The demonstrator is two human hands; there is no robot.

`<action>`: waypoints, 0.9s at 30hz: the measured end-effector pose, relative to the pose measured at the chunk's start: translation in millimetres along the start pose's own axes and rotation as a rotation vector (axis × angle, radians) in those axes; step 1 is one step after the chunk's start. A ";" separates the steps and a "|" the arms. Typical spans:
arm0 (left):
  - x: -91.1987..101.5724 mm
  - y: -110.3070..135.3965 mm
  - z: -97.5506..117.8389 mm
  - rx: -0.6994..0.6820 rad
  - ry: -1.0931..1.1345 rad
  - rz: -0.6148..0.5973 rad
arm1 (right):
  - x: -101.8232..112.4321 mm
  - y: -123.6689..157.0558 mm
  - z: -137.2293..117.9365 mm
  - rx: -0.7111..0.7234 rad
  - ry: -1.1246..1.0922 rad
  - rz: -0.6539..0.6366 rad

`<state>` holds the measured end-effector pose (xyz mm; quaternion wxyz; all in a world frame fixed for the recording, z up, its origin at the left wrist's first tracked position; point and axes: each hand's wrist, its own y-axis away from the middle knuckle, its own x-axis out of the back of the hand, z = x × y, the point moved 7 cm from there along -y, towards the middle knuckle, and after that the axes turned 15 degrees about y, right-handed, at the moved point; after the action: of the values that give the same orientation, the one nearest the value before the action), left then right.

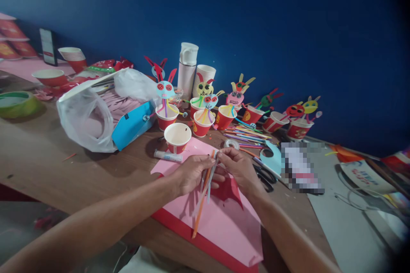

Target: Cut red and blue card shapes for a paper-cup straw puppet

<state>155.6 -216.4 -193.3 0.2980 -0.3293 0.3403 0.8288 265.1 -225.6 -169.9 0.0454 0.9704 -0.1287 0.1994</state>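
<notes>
Over the pink paper [224, 234], my left hand [194, 175] pinches the upper end of a small bundle of thin straws. An orange straw [200, 211] and some pale straws [209, 185] hang down from it. My right hand [238, 168] is closed at the same upper end, thumb and finger pressed together beside the left fingertips. What exactly the right fingertips grip is too small to tell. Beneath the hands lies a piece of red paper [232, 192]. Just beyond stands a paper cup [177, 138], with a small clear tube [168, 156] beside it.
Several red cups with paper rabbit-eared faces [165, 89] stand along the wall. Loose coloured straws [246, 134], a tape roll [231, 144] and black scissors [267, 177] lie right of centre. Left are a plastic bag [83, 115], blue card [133, 123] and green tape [19, 104].
</notes>
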 end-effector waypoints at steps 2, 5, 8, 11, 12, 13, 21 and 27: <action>-1.2 0.0 -0.7 0.009 -0.001 -0.008 | 0.3 0.6 -1.2 0.028 0.025 0.001; -1.6 -0.2 -2.4 0.032 0.007 0.000 | 0.6 0.5 -1.6 0.055 0.065 0.003; -1.8 -0.9 -3.6 0.050 0.009 -0.009 | -0.5 -0.6 0.4 0.053 0.083 -0.011; -2.0 -1.2 -4.3 0.060 -0.004 -0.028 | -2.2 -2.0 2.7 0.047 0.080 -0.036; -1.9 -1.1 -4.5 0.063 -0.010 -0.031 | -2.5 -2.5 3.3 0.047 0.083 -0.041; -2.0 -0.9 -4.6 0.064 -0.016 -0.033 | -2.6 -3.0 3.7 0.048 0.088 -0.044; -4.9 0.7 -3.5 0.003 -0.122 -0.049 | -3.8 -1.7 2.2 0.026 0.084 -0.044; -8.6 3.8 0.1 -0.042 -0.191 -0.032 | -3.8 -0.2 0.7 -0.014 0.026 -0.088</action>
<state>158.1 -220.9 -185.4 0.3353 -0.2604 0.2878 0.8584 262.1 -224.6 -172.0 0.0625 0.9720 -0.0868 0.2090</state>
